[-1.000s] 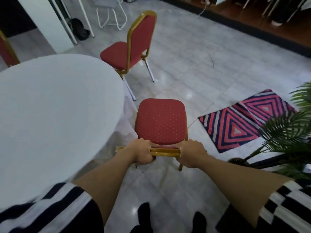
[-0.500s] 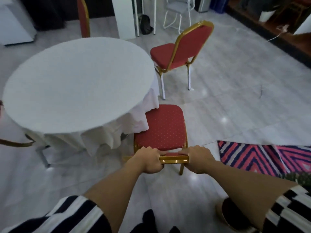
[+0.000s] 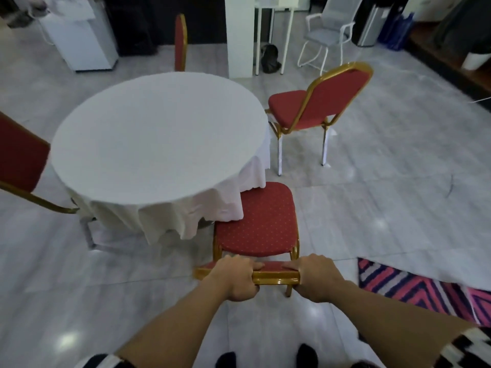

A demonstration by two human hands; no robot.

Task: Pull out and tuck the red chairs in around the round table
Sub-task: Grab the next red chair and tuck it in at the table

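A round table (image 3: pixel 156 144) under a white cloth fills the middle left. Right in front of me stands a red chair (image 3: pixel 259 221) with a gold frame, the far edge of its seat just under the hanging cloth. My left hand (image 3: pixel 236 280) and my right hand (image 3: pixel 317 277) both grip the gold top rail of its backrest. A second red chair (image 3: pixel 318 104) stands at the table's right, pulled out and facing the table. A third red chair (image 3: pixel 18 166) is at the left edge, and a fourth red chair (image 3: pixel 180 41) shows its back behind the table.
A striped pink and navy rug (image 3: pixel 425 285) lies on the tiled floor at the right. A white pillar (image 3: pixel 239 35), a grey office chair (image 3: pixel 326 38), a dark bag (image 3: pixel 269 58) and a white cabinet (image 3: pixel 79 41) stand at the back.
My view has swung left and lifted, bringing the whole table and more chairs into sight. The gripped chair has come closer to the table, its seat now reaching the cloth. Both hands keep their hold.
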